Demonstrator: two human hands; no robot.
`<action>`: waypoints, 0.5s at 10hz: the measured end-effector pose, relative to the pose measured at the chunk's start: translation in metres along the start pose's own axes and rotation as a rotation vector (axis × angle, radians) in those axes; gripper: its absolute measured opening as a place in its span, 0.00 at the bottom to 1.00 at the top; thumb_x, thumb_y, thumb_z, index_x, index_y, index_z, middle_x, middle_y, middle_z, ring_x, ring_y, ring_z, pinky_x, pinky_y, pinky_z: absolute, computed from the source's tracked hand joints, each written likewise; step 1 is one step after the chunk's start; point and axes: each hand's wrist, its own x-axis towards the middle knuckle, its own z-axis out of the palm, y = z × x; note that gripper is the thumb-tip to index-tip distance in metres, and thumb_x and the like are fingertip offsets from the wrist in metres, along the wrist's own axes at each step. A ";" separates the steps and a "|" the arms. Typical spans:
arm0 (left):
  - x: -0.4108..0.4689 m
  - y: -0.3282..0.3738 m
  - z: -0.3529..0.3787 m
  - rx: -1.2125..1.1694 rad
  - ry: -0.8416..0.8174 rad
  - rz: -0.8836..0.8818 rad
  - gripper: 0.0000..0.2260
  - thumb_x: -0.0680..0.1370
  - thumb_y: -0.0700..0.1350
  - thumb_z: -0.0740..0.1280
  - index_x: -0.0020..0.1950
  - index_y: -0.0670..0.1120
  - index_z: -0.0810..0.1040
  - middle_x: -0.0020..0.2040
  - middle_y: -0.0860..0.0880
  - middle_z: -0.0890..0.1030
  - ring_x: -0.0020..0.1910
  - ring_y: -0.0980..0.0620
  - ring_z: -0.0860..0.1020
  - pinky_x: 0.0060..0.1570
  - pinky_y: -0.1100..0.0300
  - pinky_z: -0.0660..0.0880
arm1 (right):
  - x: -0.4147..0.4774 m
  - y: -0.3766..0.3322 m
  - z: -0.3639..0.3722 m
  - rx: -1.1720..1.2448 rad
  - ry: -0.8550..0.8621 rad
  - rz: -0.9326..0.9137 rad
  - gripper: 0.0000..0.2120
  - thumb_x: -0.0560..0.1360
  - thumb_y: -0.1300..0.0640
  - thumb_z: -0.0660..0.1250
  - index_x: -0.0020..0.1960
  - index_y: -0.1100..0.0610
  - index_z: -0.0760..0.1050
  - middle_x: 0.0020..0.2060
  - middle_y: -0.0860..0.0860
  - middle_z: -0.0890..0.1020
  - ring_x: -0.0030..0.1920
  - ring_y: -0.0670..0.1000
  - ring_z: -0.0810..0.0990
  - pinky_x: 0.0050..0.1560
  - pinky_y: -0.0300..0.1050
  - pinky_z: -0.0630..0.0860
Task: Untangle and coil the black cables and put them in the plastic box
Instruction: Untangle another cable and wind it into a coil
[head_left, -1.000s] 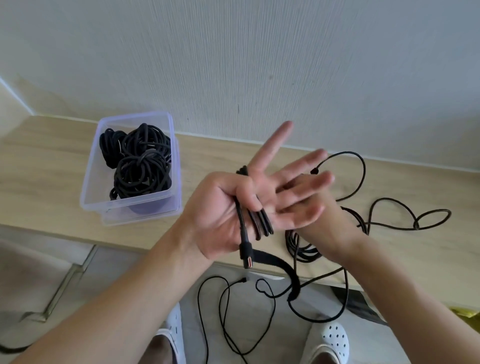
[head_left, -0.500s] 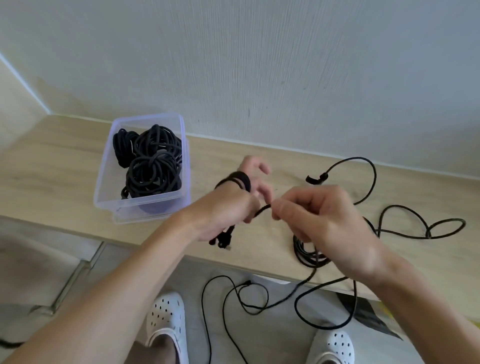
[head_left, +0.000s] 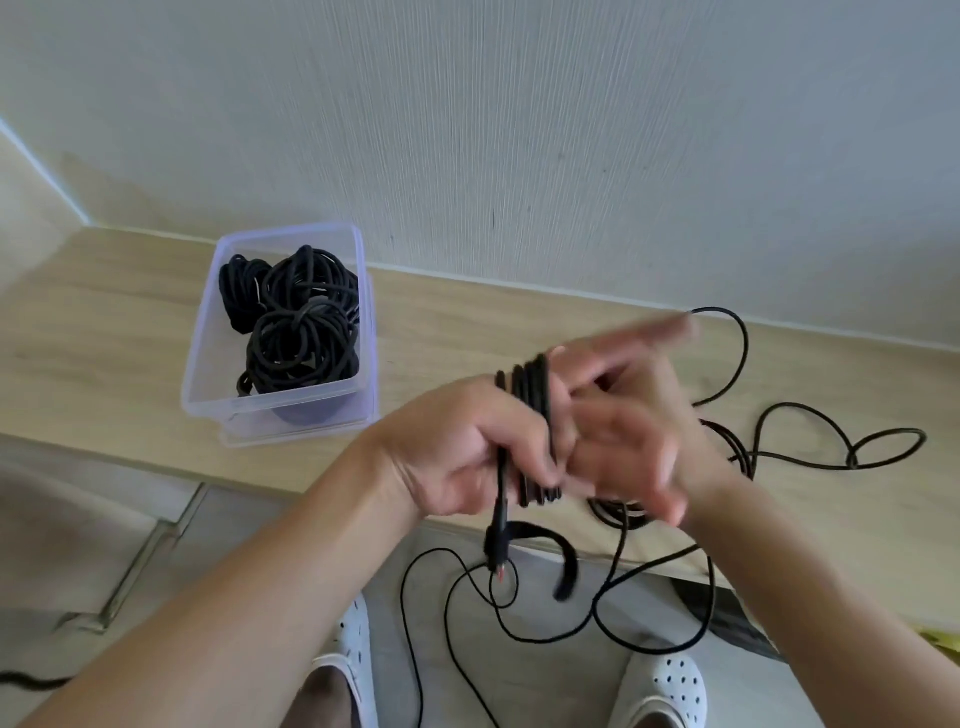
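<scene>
A pale wood counter (head_left: 104, 332) runs along a cream wall (head_left: 467, 130), with grey floor (head_left: 78, 545) below its front edge. At its left stands the clear box (head_left: 200, 358), its long side running toward the wall, with black coils (head_left: 301, 332) inside. Over the front edge, the left hand (head_left: 457, 452) has the cable (head_left: 530, 395) wound round it in several tight turns, thumb curled over them. The turns stand upright across the palm, and the plug end hangs straight down toward the floor. The right hand (head_left: 639, 457) is just beside it, too blurred to tell its grip. Rightward, the slack (head_left: 852, 452) loops loosely over the counter and drops off the edge.
</scene>
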 end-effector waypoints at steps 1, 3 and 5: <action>0.003 0.008 -0.006 -0.342 0.001 0.280 0.49 0.60 0.27 0.58 0.81 0.50 0.58 0.75 0.36 0.64 0.69 0.32 0.68 0.75 0.40 0.62 | -0.007 -0.009 0.012 -0.194 -0.212 0.053 0.12 0.78 0.67 0.59 0.49 0.57 0.79 0.45 0.46 0.82 0.47 0.46 0.79 0.29 0.38 0.71; -0.001 0.012 -0.024 -0.318 0.491 0.319 0.50 0.54 0.29 0.58 0.74 0.58 0.71 0.75 0.41 0.69 0.72 0.33 0.69 0.72 0.44 0.67 | -0.020 0.023 -0.003 -0.189 -0.537 0.345 0.16 0.80 0.61 0.63 0.32 0.57 0.71 0.22 0.44 0.65 0.25 0.44 0.61 0.27 0.37 0.59; -0.010 0.014 -0.007 0.149 0.649 0.183 0.49 0.54 0.29 0.54 0.68 0.66 0.73 0.72 0.53 0.72 0.72 0.48 0.70 0.72 0.56 0.67 | -0.022 0.021 -0.007 -0.166 -0.614 0.445 0.13 0.79 0.60 0.64 0.41 0.69 0.76 0.24 0.47 0.65 0.26 0.45 0.61 0.27 0.36 0.60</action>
